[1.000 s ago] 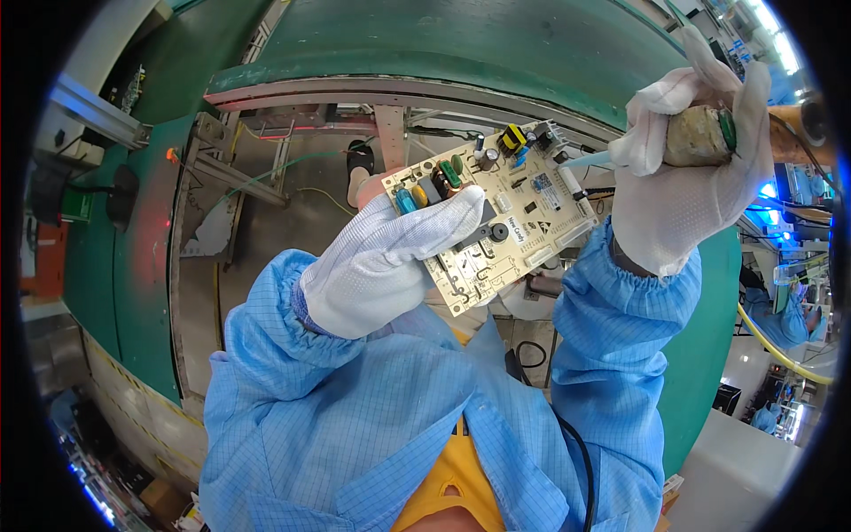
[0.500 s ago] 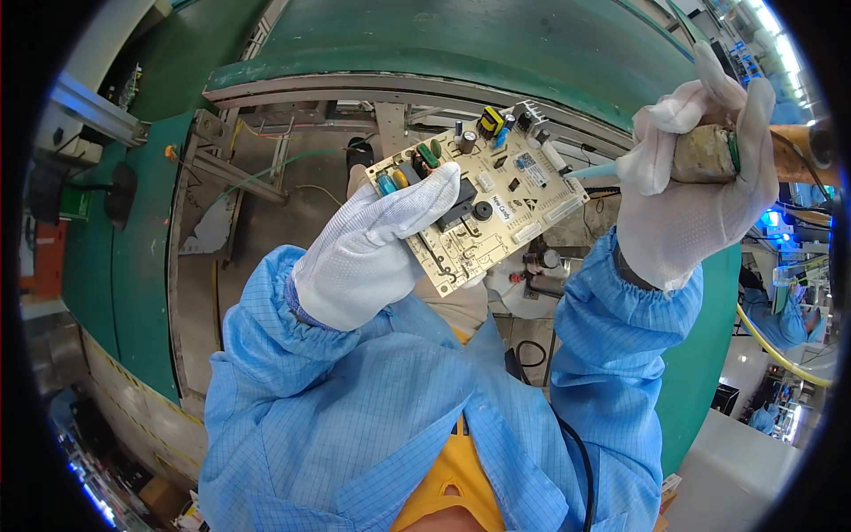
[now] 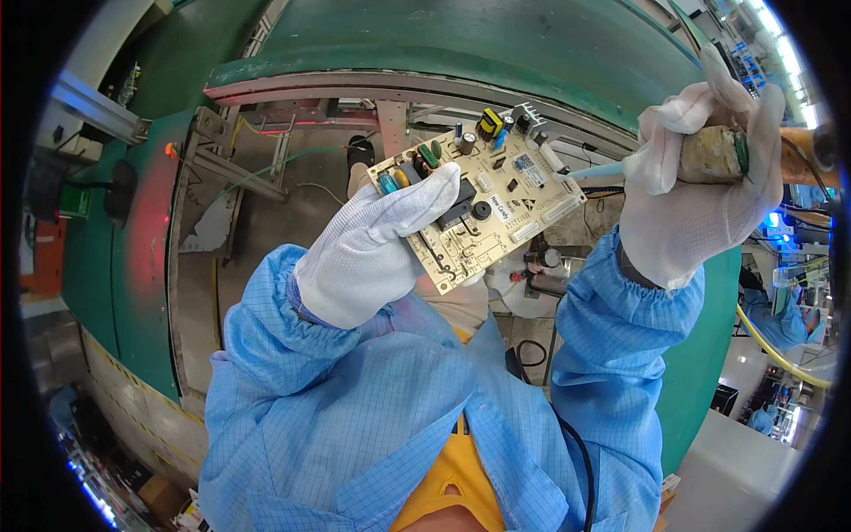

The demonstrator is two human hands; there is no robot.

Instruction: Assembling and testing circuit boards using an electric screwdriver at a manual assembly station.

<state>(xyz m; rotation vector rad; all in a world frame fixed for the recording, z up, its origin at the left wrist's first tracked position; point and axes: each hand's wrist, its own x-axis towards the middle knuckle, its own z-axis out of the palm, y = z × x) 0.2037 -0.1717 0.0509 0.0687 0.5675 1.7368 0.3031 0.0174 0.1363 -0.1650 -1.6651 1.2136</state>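
Cream circuit board point(image 3: 483, 199), component side up, tilted, held above the workbench.

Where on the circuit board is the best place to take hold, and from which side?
Take the circuit board by its bare edges, coming from its lower left corner, where the left hand already has its grip. That corner carries few parts; the far end is crowded with upright capacitors and a yellow coil, best left untouched.
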